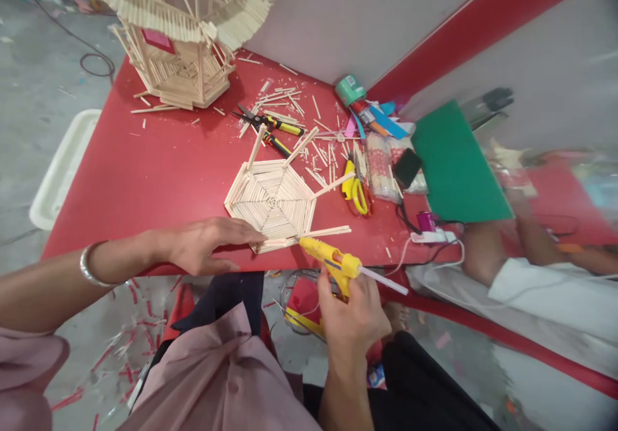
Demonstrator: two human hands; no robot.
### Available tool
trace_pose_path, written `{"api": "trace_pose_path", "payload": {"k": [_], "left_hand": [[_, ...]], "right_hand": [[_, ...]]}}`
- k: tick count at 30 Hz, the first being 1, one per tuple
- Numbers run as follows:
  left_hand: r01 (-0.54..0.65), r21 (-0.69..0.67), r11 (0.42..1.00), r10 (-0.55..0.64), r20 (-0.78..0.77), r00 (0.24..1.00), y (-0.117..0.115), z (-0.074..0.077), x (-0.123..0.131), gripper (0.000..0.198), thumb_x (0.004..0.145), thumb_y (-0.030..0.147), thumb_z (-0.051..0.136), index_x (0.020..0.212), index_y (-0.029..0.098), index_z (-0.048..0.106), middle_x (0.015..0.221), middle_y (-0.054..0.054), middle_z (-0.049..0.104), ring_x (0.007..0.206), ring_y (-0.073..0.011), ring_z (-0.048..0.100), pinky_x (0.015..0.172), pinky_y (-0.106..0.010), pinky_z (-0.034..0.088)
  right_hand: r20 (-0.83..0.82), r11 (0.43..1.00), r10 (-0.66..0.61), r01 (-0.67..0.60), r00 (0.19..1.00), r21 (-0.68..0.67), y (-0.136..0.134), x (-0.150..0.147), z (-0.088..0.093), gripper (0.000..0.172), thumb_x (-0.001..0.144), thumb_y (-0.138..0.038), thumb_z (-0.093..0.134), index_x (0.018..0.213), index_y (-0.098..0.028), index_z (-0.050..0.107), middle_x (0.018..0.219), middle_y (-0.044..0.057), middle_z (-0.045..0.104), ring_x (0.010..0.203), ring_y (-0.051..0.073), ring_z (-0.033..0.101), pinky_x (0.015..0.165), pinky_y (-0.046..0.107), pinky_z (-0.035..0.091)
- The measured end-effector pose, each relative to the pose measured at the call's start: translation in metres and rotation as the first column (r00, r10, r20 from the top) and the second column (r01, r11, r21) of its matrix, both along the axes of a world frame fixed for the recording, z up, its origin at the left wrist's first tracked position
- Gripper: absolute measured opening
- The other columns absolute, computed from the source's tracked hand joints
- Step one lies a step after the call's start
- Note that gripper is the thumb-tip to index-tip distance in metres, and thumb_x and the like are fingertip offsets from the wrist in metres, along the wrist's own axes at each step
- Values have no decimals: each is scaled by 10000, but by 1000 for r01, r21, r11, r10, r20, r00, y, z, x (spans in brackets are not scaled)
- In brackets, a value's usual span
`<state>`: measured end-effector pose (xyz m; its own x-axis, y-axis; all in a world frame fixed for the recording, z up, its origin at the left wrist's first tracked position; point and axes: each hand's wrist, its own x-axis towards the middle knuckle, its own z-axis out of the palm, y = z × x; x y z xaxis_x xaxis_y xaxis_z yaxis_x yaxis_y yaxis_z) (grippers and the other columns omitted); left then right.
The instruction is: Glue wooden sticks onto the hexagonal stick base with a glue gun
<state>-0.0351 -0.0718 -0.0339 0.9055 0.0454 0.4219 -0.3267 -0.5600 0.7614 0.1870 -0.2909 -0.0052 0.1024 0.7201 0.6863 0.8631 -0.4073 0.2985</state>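
Note:
A hexagonal panel of wooden sticks (271,201) lies near the front edge of the red table (154,174). My left hand (205,244) lies flat beside it, fingers stretched out, fingertips pressing the panel's near edge. My right hand (351,315) is wrapped round a yellow glue gun (333,262). The gun's nozzle touches the near sticks of the panel, and a white glue stick pokes out of its back.
A tall stick-built house (186,38) stands at the back left. Yellow-handled pliers (270,125), yellow scissors (355,190), loose sticks, packets of sticks (381,167), a green tape roll (350,89) and a green board (456,164) lie around. Another person's arm (521,264) rests at right. A white tray (60,170) sits left of the table.

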Motion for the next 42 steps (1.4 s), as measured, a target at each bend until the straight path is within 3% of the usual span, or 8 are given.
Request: {"api": "trace_pose_path", "payload": {"k": [4,12,19,29,33,42], "left_hand": [[-32,-49,998,32,-3,999,-1,4,0,498,901,214,625,1391,170,553,1233,-172,706,1141,-261,674,980,-392,548],[-76,-69,995,77,12,997,1,10,2,310,889,174,603,1187,188,684,1094,-137,755,1008,-227,712,891,-351,572],[-86,-81,993,88,15,996,1,6,1,308,882,176,613,1175,199,706,1123,-149,750,1030,-241,711,893,-366,575],[-82,-62,995,82,8,997,2,6,1,277,886,170,616,1146,189,712,1136,-149,745,1045,-232,704,911,-359,569],[-80,-67,995,81,10,997,2,6,1,280,875,159,625,1138,187,717,1131,-148,747,1037,-234,708,906,-362,572],[-84,-66,994,85,7,996,2,6,1,270,867,149,628,1109,190,742,1139,-155,743,1037,-237,713,898,-356,578]], "right_hand": [[46,999,-49,49,998,2,1,1,2,167,827,-332,724,887,-189,663,674,-8,639,572,135,568,535,254,387],[28,998,-53,54,998,-39,6,-1,4,196,813,-262,690,994,-189,707,803,19,708,631,144,626,548,258,408],[0,995,-76,75,997,-60,3,0,0,350,782,-220,675,1130,-188,703,870,39,719,690,166,679,579,248,466],[14,999,-26,26,1000,-24,7,-2,4,200,786,-207,703,985,-188,685,824,19,737,643,152,678,577,242,464],[-23,1000,-3,3,1000,-22,6,-3,2,228,784,-186,693,1012,-195,682,825,21,731,667,153,687,601,233,477],[-123,997,72,-76,990,-26,6,-8,-3,113,778,-161,669,882,-204,679,737,8,690,640,139,657,601,220,480]]}}
